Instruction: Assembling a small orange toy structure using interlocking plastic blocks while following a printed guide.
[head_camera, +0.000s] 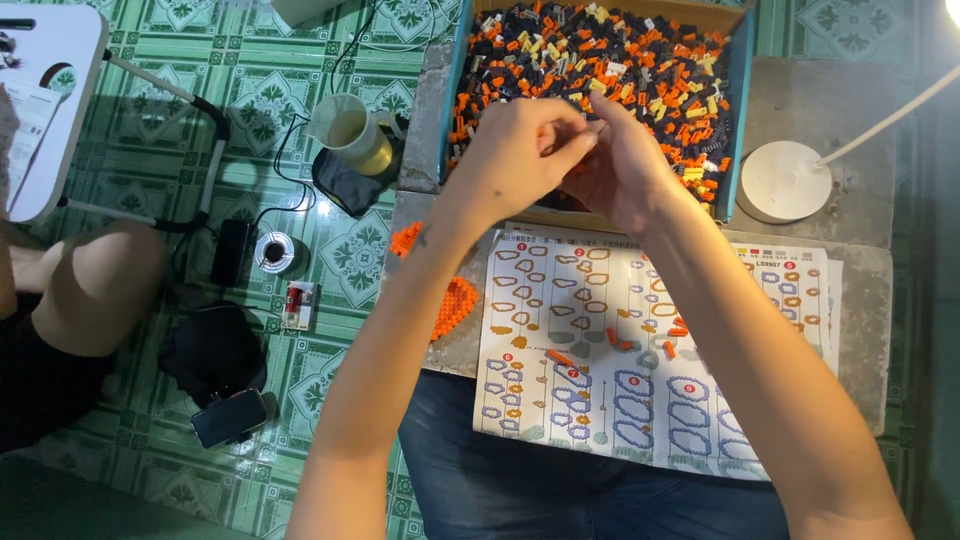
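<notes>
Bricks (640, 60), orange, black and yellow, fill the blue-walled box (741, 120) at the far end of the grey surface (860, 270); a printed instruction sheet (600, 340) lies nearer, a few loose orange pieces (618, 340) on it. Over the box's near edge the left hand (520, 160) and right hand (625, 170) meet, fingers pinched narrow together on something too small to tell.

Two hands (575, 160), one brick box (742, 120), one instruction sheet (600, 350).
</notes>
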